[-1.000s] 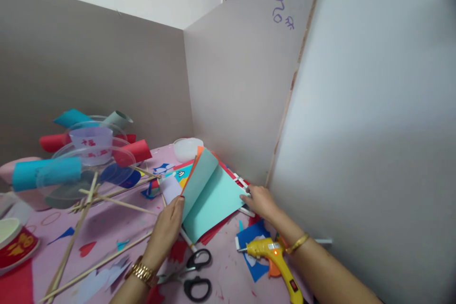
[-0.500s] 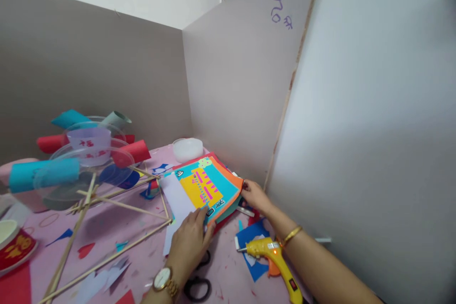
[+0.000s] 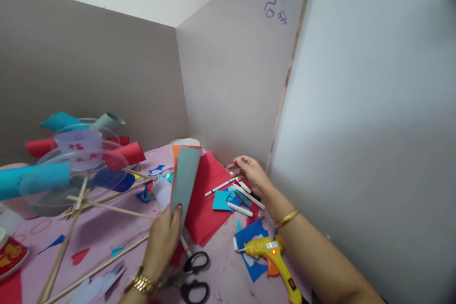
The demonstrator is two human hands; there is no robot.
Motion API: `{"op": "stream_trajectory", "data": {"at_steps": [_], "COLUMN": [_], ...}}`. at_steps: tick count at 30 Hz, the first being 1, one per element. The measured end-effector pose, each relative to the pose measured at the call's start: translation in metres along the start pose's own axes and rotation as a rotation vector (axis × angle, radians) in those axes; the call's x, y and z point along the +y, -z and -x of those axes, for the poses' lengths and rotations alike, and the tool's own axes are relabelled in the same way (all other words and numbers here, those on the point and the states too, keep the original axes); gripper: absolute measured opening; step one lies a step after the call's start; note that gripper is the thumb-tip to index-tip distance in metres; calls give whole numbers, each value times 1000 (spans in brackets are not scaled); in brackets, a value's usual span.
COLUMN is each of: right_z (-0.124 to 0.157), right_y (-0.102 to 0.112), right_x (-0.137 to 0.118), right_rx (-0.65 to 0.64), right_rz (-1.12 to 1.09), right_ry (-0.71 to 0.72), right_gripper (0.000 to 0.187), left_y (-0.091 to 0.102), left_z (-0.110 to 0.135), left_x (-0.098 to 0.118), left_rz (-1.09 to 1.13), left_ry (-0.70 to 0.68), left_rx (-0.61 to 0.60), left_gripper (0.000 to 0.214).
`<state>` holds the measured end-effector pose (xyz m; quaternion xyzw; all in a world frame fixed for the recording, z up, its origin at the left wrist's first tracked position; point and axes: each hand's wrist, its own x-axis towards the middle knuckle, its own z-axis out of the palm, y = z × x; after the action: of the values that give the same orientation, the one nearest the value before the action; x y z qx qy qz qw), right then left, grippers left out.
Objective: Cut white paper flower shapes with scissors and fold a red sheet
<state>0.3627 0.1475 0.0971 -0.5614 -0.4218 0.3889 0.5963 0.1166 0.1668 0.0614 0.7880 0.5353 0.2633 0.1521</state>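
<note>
My left hand (image 3: 166,230) grips a stack of coloured paper sheets (image 3: 188,171) by the near edge, thumb on the grey-green side. The stack is tilted up on edge, with an orange margin showing at its left. Beneath it, red paper (image 3: 206,202) lies on the pink tabletop. My right hand (image 3: 251,175) hovers to the right with its fingers apart and nothing in them. Just below that hand are several white markers (image 3: 240,209) and a small blue paper square (image 3: 221,201). Black-handled scissors (image 3: 188,267) lie beside my left wrist.
A yellow glue gun (image 3: 274,248) with a lit orange light rests near my right forearm. On the left stand a wooden stick frame (image 3: 71,232) and clear plastic discs with paper rolls (image 3: 128,154). Grey partitions (image 3: 228,80) close off the back and right.
My left hand has lifted the paper stack and tipped it up leftward, uncovering red paper and markers. My right hand has let go of the stack's right edge.
</note>
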Motion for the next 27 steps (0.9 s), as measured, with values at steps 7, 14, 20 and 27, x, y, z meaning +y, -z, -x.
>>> {"op": "stream_trajectory", "data": {"at_steps": [7,14,20,27], "right_z": [-4,7,-5,-13], "right_y": [-3,-47,-96,-113], "right_x": [43,59,64,82], "right_rx": [-53,-286,-453,-449], "right_rz": [431,973,1251,1366], "right_ry": [12,313,462,451], "right_gripper": [21,26,32,24], "left_y": [21,25,26,24], "left_z": [-9,-11,-10,-8], "left_x": [-12,-15,-15,-16], "left_rz": [167,224,246,269], "left_ry": [36,43,38,39], "left_rx": [82,97,103,98], "left_gripper": [45,46,42,41]}}
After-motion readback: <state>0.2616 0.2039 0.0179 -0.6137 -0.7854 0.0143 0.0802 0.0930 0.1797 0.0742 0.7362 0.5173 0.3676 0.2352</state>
